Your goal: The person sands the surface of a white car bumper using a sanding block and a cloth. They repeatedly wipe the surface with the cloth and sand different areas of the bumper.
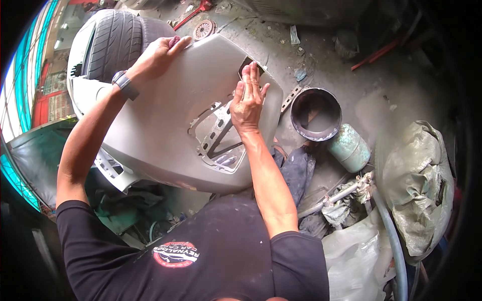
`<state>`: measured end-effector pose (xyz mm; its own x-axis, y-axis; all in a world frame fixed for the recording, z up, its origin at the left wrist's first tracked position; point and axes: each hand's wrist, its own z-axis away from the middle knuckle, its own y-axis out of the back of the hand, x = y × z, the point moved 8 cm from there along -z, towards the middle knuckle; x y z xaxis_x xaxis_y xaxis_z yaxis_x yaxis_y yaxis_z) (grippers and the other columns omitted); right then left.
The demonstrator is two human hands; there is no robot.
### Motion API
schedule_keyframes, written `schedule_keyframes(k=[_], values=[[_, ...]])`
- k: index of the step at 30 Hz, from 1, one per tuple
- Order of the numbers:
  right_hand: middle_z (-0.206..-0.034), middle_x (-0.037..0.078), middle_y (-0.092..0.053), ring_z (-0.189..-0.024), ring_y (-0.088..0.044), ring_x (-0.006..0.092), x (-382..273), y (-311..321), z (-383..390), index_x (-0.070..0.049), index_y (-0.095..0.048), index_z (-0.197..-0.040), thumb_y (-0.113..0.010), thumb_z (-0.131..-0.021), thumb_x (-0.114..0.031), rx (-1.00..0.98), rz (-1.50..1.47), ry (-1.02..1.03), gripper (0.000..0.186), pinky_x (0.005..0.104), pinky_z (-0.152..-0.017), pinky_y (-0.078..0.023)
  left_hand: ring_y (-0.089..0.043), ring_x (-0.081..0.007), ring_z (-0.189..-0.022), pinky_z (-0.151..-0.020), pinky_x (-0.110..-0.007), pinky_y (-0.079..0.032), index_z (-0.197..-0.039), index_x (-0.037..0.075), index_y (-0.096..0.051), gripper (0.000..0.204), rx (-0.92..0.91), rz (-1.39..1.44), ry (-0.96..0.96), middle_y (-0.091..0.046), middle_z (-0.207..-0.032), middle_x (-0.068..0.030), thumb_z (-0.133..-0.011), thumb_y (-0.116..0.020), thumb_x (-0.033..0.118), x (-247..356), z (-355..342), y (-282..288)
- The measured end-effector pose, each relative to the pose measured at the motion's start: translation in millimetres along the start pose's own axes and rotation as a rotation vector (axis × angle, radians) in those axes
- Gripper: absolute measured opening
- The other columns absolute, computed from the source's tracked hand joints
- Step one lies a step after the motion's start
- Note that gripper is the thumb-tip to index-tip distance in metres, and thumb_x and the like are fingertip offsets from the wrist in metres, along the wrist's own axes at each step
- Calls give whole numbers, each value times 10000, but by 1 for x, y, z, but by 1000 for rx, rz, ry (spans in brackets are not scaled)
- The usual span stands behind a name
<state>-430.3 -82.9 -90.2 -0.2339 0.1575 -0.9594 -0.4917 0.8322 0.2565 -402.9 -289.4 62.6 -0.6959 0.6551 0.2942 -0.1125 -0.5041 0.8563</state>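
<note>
A grey car bumper [155,105] lies tilted in front of me, its surface smooth and matte. Its right end has a large framed cutout [217,131] and a smaller dark opening [243,67] near the far corner. At the far edge, my left hand [158,56] grips the bumper, with a small dark red piece [173,41] showing beside the thumb; its kind is unclear. My right hand [247,103] lies on the panel beside the small opening, fingers stretched out. Whether something thin is under its palm is hidden.
A tyre [115,42] stands behind the bumper at the far left. To the right are an open dark metal cylinder [337,108], a greenish canister [350,148], a bulky plastic sack [422,190] and a grey pipe [394,241]. Red bars [379,52] lie farther back.
</note>
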Motion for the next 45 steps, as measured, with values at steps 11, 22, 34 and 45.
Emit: schedule_keyframes(k=[11,22,34,45], values=[[-1625,173,-317,-1521,-273,310,12,8,-3,1,-475,-1479,-462,-1049,-177,45,-110,-129,465,592,-1222,-145,-519,-161,-615,-614,-368,-451,-882,-51,-614,585,53,-34,-25,-570,-666,-105,-1022,-522,510,3,1,5],[-1649,197,-227,-1531,-216,364,11,3,-7,-21,-296,-1557,-457,-1062,-336,97,-121,-56,608,605,-1226,-123,-512,-144,-618,-620,-361,-449,-891,-27,-624,552,32,-30,-8,-558,-661,-80,-1033,-510,494,-4,0,2],[-1681,177,-144,-1557,-156,307,-1,-3,8,-8,-286,-1572,-474,-1026,-313,8,-15,24,653,654,-1205,-69,-501,-94,-659,-616,-323,-452,-887,-11,-603,548,-5,-28,30,-568,-720,-19,-1036,-515,509,11,6,2],[-1644,93,-314,-1511,-321,236,-84,-16,42,-80,-352,-1567,-565,-972,-274,-144,-25,476,661,652,-1212,-49,-471,-87,-668,-625,-309,-435,-891,-29,-610,562,42,6,-16,-556,-714,-16,-1029,-526,509,-1,3,3]])
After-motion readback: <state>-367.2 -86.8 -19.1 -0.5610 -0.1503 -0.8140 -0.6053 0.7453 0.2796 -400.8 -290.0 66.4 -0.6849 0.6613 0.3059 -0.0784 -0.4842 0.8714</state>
